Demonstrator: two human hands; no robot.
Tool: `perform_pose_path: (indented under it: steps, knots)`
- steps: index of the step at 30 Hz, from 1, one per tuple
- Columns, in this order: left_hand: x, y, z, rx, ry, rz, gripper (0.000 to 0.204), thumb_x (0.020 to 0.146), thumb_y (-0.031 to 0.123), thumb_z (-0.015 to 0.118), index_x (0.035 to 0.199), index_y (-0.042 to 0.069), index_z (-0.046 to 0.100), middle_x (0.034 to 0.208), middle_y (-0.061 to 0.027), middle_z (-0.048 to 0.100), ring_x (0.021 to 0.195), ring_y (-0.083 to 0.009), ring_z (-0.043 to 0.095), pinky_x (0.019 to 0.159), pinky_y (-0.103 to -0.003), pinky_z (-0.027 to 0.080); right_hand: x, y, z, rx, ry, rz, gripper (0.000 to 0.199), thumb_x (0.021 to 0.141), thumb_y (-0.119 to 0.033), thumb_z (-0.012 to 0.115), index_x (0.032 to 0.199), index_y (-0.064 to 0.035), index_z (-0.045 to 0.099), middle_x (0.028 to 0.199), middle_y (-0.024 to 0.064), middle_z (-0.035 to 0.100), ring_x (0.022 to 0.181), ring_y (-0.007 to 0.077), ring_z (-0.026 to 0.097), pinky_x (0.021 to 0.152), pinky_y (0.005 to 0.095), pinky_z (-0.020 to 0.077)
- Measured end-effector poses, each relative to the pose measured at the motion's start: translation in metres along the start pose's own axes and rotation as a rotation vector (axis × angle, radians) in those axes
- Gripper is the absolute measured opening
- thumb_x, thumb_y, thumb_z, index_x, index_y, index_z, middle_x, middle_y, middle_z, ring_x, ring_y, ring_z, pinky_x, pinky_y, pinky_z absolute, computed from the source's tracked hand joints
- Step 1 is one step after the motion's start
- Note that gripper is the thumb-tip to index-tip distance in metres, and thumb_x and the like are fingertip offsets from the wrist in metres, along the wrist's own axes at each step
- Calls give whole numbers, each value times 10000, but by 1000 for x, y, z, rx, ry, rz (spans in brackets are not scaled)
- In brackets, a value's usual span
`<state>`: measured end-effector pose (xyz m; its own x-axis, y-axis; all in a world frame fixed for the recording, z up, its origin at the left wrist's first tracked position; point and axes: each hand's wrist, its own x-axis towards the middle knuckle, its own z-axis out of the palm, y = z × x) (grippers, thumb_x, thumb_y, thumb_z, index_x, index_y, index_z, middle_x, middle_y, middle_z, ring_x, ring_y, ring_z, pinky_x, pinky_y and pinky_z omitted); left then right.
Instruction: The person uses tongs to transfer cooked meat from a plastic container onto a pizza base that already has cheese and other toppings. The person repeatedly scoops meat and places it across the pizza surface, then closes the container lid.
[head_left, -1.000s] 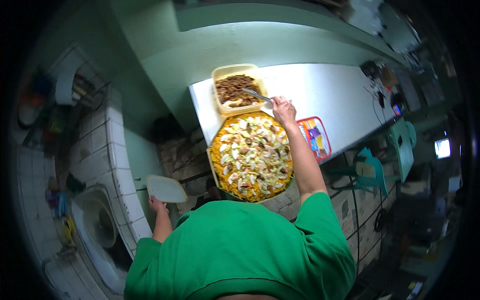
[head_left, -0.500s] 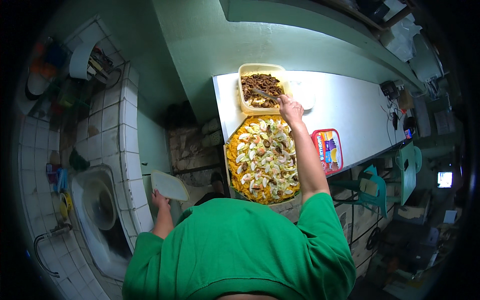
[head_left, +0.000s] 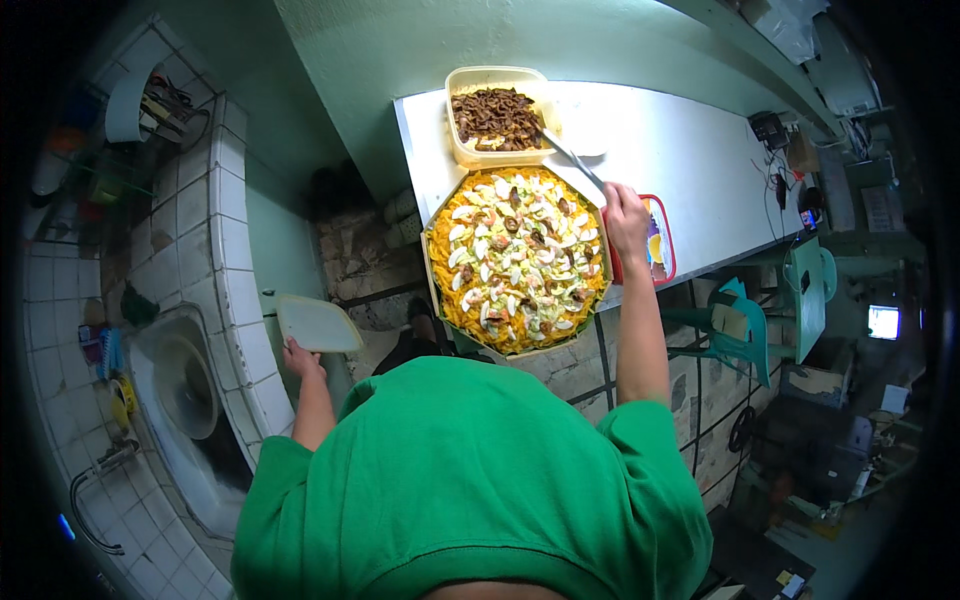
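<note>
A large round tray of yellow noodles (head_left: 515,260) topped with egg slices and brown bits sits at the near edge of a white counter (head_left: 690,150). Behind it stands a pale plastic container (head_left: 462,150) of brown fried pieces. My right hand (head_left: 625,212) is at the tray's right rim, gripping a metal spoon (head_left: 568,155) whose tip reaches into the container. My left hand (head_left: 300,357) is down at my left side, holding a pale container lid (head_left: 318,324) by its edge. My green shirt fills the lower part of the view.
A red-rimmed tray (head_left: 660,240) lies right of the noodles. A tiled ledge with a basin (head_left: 185,385) and tap (head_left: 95,480) runs along the left, with a rack of dishes above. Teal plastic chairs (head_left: 745,325) stand lower right; cables and small devices (head_left: 775,130) lie on the counter's far end.
My right hand has drawn back from the container to the right rim of the noodle tray, still holding the spoon. My left hand with the lid has stayed put; the head view shifted.
</note>
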<state>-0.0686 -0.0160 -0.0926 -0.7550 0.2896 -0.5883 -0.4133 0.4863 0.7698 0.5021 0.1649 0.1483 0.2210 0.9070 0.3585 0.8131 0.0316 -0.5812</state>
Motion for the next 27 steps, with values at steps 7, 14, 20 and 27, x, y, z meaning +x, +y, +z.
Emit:
perform_pose_path:
  steps: [7, 14, 20, 27]
  knots:
    - [-16, 28, 13, -324, -7, -8, 647, 935, 374, 562, 1442, 87, 282, 1389, -141, 410, 1247, -368, 442, 954, -595, 422, -137, -8, -50, -121, -248, 98, 172, 919, -186, 555, 960, -82, 686, 846, 129, 640, 775, 329, 636, 668, 399, 480]
    - [-34, 43, 35, -427, -111, 49, 665, 919, 365, 589, 1443, 95, 281, 1380, -149, 418, 1215, -377, 470, 925, -583, 446, -166, -14, -46, -208, -293, 49, 179, 911, -200, 557, 1012, -96, 663, 914, 109, 645, 817, 331, 637, 692, 403, 499]
    - [-55, 69, 44, -518, -114, 47, 537, 933, 371, 544, 1377, 117, 382, 1355, -121, 450, 1185, -331, 489, 924, -539, 444, -142, -6, -51, -85, -311, 92, 201, 924, -190, 545, 1036, -66, 656, 903, 139, 638, 803, 329, 631, 696, 395, 485]
    - [-109, 140, 91, -710, -524, -8, 449, 926, 379, 538, 1269, 92, 506, 1255, -93, 539, 1130, -269, 520, 907, -456, 475, -9, 10, 8, 54, 64, 118, 287, 950, -234, 519, 1035, 9, 647, 914, 190, 655, 841, 332, 624, 760, 391, 473]
